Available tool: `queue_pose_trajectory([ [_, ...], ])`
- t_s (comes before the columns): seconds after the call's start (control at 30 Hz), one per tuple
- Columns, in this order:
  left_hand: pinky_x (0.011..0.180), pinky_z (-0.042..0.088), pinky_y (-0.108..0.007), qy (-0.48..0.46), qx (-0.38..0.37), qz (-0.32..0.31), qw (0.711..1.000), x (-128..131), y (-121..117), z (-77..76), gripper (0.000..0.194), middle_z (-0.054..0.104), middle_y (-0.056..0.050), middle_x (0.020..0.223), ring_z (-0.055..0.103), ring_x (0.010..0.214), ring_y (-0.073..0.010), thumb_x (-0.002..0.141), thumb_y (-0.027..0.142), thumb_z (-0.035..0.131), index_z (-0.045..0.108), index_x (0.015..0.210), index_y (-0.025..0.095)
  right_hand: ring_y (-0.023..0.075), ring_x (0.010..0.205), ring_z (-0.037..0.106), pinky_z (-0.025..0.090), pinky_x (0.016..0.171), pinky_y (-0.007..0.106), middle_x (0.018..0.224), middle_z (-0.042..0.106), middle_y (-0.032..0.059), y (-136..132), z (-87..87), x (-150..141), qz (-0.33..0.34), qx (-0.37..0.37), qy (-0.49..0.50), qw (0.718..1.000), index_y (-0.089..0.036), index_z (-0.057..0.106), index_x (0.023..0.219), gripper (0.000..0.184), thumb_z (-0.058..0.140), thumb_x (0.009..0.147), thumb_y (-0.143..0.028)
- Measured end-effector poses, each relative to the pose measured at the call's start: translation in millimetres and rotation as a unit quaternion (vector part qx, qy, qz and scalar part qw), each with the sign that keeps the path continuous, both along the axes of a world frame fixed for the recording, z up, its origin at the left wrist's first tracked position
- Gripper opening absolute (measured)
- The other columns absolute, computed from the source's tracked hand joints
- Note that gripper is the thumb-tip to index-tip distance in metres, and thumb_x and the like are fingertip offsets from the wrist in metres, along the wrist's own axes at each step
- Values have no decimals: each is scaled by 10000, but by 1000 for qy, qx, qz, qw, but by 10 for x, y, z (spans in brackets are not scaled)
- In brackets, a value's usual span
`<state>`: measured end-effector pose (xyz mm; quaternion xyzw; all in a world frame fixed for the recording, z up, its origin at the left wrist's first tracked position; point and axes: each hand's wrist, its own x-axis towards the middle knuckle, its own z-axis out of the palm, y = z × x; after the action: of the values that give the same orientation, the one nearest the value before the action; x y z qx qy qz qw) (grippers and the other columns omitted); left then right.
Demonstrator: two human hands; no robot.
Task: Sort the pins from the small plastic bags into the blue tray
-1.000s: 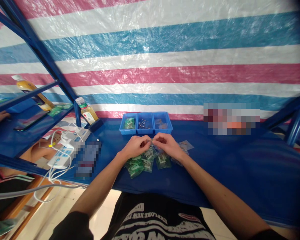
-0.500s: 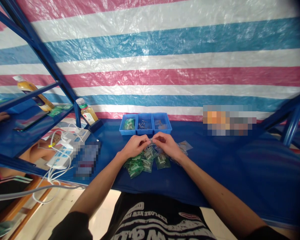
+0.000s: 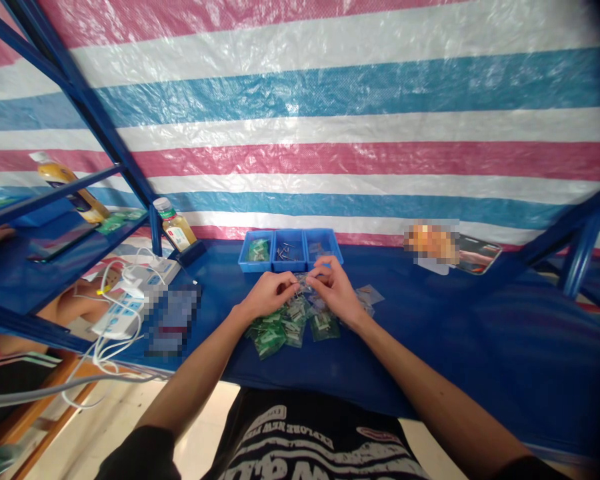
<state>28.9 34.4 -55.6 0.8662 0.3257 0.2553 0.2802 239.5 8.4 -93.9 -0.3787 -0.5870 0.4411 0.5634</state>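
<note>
My left hand [image 3: 271, 293] is closed in a pinch at the left edge of a small clear plastic bag [image 3: 303, 280]. On the bag's other side my right hand [image 3: 336, 292] pinches with thumb and fingertip, its other fingers raised and curled. What the bag holds is too small to make out. Under and in front of the hands lies a pile of small green plastic bags [image 3: 270, 335] with pale slim pieces inside. Clear bags [image 3: 370, 294] lie right of my right hand. Just beyond stands a blue three-part tray [image 3: 257, 268] with green bags, metal pins [image 3: 289, 253] and clear bags.
Left on the blue table [image 3: 430, 333] are a white power strip [image 3: 115, 320] with tangled cables, a pixelated dark flat object [image 3: 173, 320] and a drink bottle [image 3: 175, 227]. A phone [image 3: 477, 255] lies far right beside a pixelated orange thing [image 3: 433, 243]. Another person sits at left behind blue frame bars.
My right hand's fingers have lifted and spread, with its thumb still close to the bag. My left hand stays nearly in place. The view has shifted slightly.
</note>
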Motion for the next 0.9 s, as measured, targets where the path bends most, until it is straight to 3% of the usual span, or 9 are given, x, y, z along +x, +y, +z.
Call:
queue_pose_trajectory([
  [0.13,608,406,-214,-6,-9,3,1000,6,-15,13,344,646,22,608,589,550,-109,1040,402,483,613,828,165,107,553,470,341,473,232,879,638,6,-15,9,13,-4,11,-48,999,-233,598,993,258,668,924,-472],
  [0.23,650,426,-219,-5,0,15,1000,-5,-9,28,398,653,17,631,607,584,-111,1061,397,428,635,816,161,106,500,461,330,428,248,860,668,36,-15,52,35,-39,-9,-49,998,-206,663,955,292,666,915,-496],
  [0.3,645,422,-221,1,8,29,1000,-19,15,19,399,658,16,638,605,586,-114,1064,401,419,674,871,161,95,444,434,326,397,260,900,702,58,-5,87,70,-104,-22,-26,994,-198,666,1037,347,655,910,-521],
  [0.4,621,403,-232,22,39,66,997,-40,66,-26,360,691,1,687,592,587,-124,1040,414,475,713,929,169,95,460,485,398,419,280,1177,710,136,24,116,150,-198,-9,-5,980,-197,612,1233,447,560,956,-544],
  [0.53,618,391,-244,77,74,93,990,-67,119,-85,323,714,-5,720,601,595,-142,1028,423,500,743,1071,213,143,599,629,452,462,285,1417,604,172,78,64,216,-183,17,-24,983,-249,430,1509,571,503,990,-476],
  [0.63,616,381,-248,124,86,103,983,-90,145,-105,306,704,-3,690,624,615,-161,1024,408,510,747,1135,251,141,577,650,450,455,271,1293,674,135,108,-19,191,-129,0,-47,991,-269,341,1556,614,511,982,-407],
  [0.77,608,375,-251,173,83,103,976,-114,164,-105,273,702,2,691,620,612,-171,991,383,567,742,1172,275,130,555,634,487,518,266,1022,711,50,107,-90,130,-114,10,-75,991,-215,513,1365,409,492,974,-335],
  [0.9,623,394,-251,186,71,99,975,-113,159,-96,277,698,3,695,614,610,-172,964,380,612,740,1185,274,143,579,625,500,578,280,907,697,21,76,-99,111,-87,41,-158,983,-212,619,1164,256,456,970,-245],
])
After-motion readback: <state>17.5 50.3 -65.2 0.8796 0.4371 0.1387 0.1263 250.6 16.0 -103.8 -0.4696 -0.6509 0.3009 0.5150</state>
